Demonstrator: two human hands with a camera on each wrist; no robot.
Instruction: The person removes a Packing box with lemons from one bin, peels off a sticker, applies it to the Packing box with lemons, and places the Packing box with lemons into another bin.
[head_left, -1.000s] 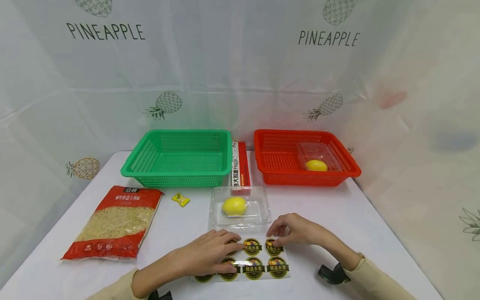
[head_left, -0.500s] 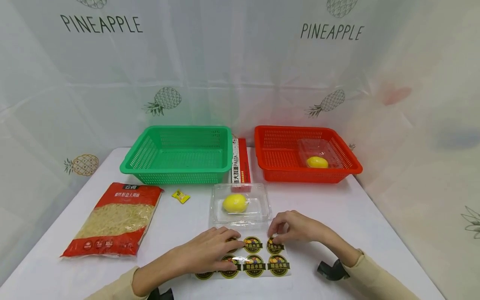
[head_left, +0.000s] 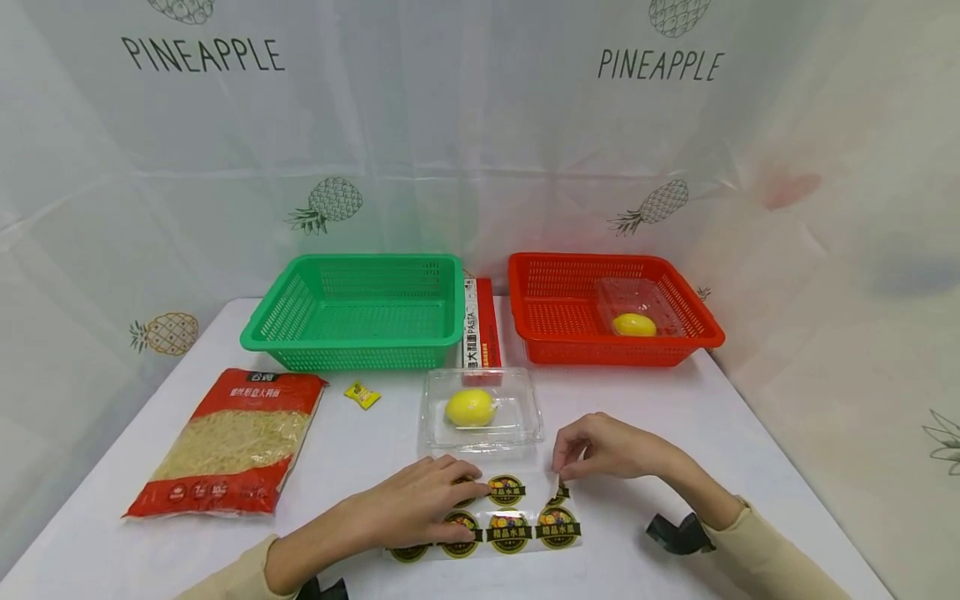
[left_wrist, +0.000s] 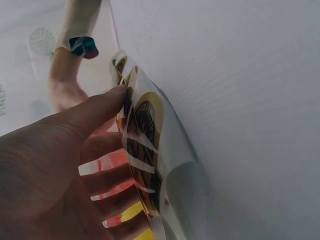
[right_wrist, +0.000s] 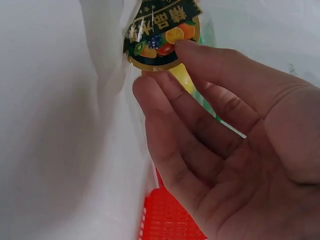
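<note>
Behind and left of the front clear box (head_left: 516,414) stands a green basket (head_left: 352,342); behind and right, a red basket (head_left: 551,321). A pasta bag (head_left: 228,442) lies left of that box. The sticker sheet (head_left: 508,510) lies just in front of it; there the left hand (head_left: 416,504), thumb and fingers apart, rests on the sheet. Front-right of the box, the right hand (head_left: 603,448) pinches a half-raised sticker (right_wrist: 162,42). Inside the box sits a lemon (head_left: 470,408); a yellow packet (head_left: 363,395) lies left of the box.
</note>
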